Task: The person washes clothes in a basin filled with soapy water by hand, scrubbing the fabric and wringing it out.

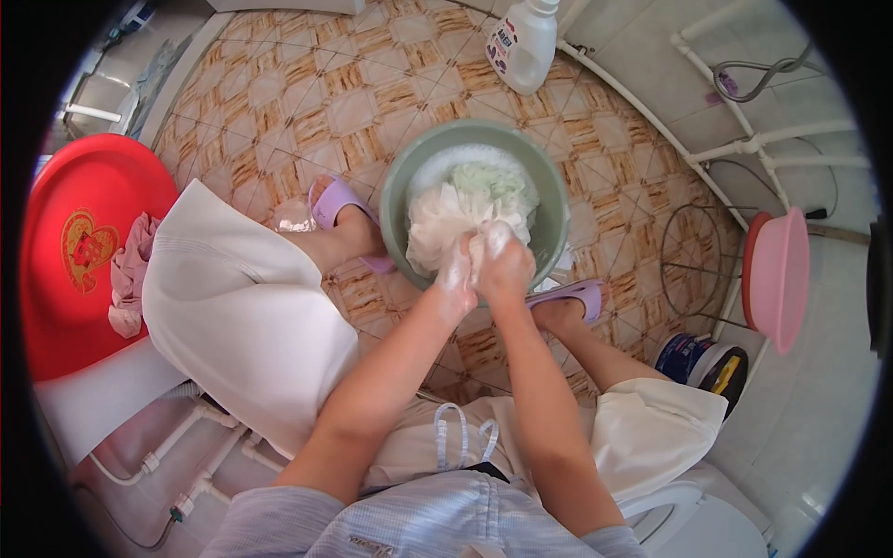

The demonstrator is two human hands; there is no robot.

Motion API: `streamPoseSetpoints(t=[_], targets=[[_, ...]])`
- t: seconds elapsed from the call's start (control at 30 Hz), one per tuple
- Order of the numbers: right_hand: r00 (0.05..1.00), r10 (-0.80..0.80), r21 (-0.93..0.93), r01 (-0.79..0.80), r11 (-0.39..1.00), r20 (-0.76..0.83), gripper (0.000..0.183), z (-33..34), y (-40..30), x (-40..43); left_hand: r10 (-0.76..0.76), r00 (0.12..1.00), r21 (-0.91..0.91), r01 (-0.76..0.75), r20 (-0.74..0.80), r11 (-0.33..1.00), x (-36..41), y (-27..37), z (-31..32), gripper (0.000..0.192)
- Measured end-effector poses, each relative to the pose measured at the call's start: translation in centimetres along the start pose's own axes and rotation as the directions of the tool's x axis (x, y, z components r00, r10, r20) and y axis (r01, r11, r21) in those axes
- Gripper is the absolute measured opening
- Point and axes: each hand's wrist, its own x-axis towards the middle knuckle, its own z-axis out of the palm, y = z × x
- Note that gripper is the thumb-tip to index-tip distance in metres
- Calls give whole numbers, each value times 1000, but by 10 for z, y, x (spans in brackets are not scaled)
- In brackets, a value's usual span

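Note:
Between my feet on the tiled floor stands a round green plastic basin [394, 202] with white suds along its far side. Bunched wet cloth lies in it, a cream-white ruffled sheer fabric [436, 220] and a pale green one [492, 180]. My left hand [458, 275] and my right hand [506, 264], both soapy, are close together over the basin's near part. Each is closed on the white fabric, a strip of which shows between them. The fingertips are partly hidden by the hands and cloth.
A white detergent bottle [523, 49] stands beyond the basin. At left, a red basin [52, 293] holds pink cloth [132, 268]. Pink basin [781, 279], wire rack [691, 261], bucket [691, 359] and white pipes [628, 97] are at right. A toilet [698, 516] is behind me.

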Motion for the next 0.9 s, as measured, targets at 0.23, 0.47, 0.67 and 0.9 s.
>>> streamPoseSetpoints(t=[0.23, 0.47, 0.67, 0.9], targets=[[977, 93, 502, 16, 865, -192, 31, 4, 11, 13, -44, 996, -54, 49, 75, 997, -14, 29, 21, 41], [971, 227, -147, -215, 966, 73, 31, -5, 11, 28, -11, 999, 51, 9, 32, 999, -2, -10, 14, 52], [988, 142, 724, -144, 675, 64, 39, -33, 42, 44, -121, 989, 174, 104, 90, 979, -8, 21, 22, 62], [934, -262, 316, 332, 889, -244, 24, 10, -9, -39, -208, 873, 20, 222, 440, 975, -1, 25, 3, 47]])
